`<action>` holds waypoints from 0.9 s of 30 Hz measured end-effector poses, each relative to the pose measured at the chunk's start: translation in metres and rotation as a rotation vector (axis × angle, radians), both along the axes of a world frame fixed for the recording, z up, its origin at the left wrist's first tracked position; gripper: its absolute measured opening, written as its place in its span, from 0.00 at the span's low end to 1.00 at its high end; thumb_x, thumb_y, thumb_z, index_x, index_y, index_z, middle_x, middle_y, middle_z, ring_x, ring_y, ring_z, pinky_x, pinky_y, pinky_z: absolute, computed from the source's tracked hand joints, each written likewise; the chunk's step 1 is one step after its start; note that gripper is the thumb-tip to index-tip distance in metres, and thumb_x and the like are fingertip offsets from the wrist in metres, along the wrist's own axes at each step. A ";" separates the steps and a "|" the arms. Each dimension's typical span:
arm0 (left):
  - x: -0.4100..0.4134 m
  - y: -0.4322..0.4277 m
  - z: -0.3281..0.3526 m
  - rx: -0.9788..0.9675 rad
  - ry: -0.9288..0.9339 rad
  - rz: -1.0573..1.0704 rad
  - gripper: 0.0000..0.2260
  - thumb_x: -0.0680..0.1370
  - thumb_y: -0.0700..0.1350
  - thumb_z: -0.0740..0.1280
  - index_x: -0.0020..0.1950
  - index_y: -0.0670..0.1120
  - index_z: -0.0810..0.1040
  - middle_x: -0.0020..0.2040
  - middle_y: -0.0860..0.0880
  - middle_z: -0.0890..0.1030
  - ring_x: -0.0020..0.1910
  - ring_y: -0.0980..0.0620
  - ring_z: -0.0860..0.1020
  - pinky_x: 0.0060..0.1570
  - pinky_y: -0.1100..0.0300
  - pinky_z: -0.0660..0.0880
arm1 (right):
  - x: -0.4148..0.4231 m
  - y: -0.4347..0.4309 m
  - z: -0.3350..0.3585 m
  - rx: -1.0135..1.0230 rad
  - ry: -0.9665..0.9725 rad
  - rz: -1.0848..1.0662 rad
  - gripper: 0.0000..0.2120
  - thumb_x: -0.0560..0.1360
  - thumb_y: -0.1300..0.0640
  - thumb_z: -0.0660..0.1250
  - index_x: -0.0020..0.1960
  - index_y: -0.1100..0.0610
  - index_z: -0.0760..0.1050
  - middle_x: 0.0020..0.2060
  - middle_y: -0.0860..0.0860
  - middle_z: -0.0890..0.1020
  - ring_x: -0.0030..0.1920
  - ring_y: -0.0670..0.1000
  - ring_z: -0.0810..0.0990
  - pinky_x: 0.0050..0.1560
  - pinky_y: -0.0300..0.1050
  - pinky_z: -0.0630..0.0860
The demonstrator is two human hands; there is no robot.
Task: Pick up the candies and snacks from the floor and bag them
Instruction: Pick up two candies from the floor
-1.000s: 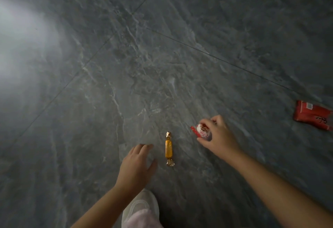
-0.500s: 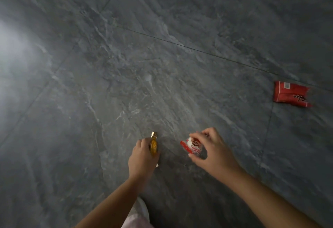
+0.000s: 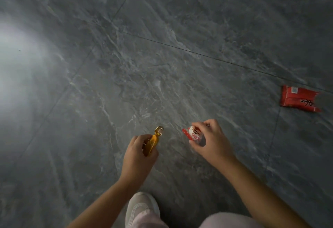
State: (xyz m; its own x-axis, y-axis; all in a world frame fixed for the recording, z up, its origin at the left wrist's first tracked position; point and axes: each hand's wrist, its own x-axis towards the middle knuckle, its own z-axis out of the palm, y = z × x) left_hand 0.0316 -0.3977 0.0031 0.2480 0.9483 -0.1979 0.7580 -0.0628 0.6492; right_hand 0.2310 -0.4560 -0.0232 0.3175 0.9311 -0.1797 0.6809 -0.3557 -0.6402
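Fingers of left hand (image 3: 137, 157) pinch long amber candy in clear twist wrapper (image 3: 152, 142) w/ gold-foil end poking out past knuckles, held off dark grey marble-look tiled floor (image 3: 162, 65). Right hand (image 3: 211, 144) grip closed on round white candy w/ red-printed wrapper (image 3: 193, 135), thumb & forefinger on it. Flat red snack packet (image 3: 298, 100) lies on floor, well apart to the right. Pale sneaker (image 3: 141, 208) below, btw both forearms.

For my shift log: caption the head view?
Left hand holds orange-wrapped candy, right hand red-and-white candy.
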 end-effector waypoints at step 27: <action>0.092 -0.127 0.500 0.123 -0.059 -0.423 0.13 0.70 0.37 0.71 0.54 0.42 0.77 0.45 0.45 0.77 0.41 0.46 0.76 0.40 0.52 0.75 | 0.051 -0.223 0.516 -0.095 -0.025 -0.416 0.22 0.65 0.58 0.75 0.57 0.57 0.73 0.53 0.55 0.71 0.48 0.51 0.74 0.44 0.42 0.68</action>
State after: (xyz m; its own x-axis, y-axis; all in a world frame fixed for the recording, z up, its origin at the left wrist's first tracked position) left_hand 0.1233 -0.5244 0.5029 0.6267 0.7766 -0.0639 0.6108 -0.4387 0.6591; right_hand 0.2821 -0.6789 0.4928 0.6677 0.7024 -0.2466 0.4815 -0.6601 -0.5765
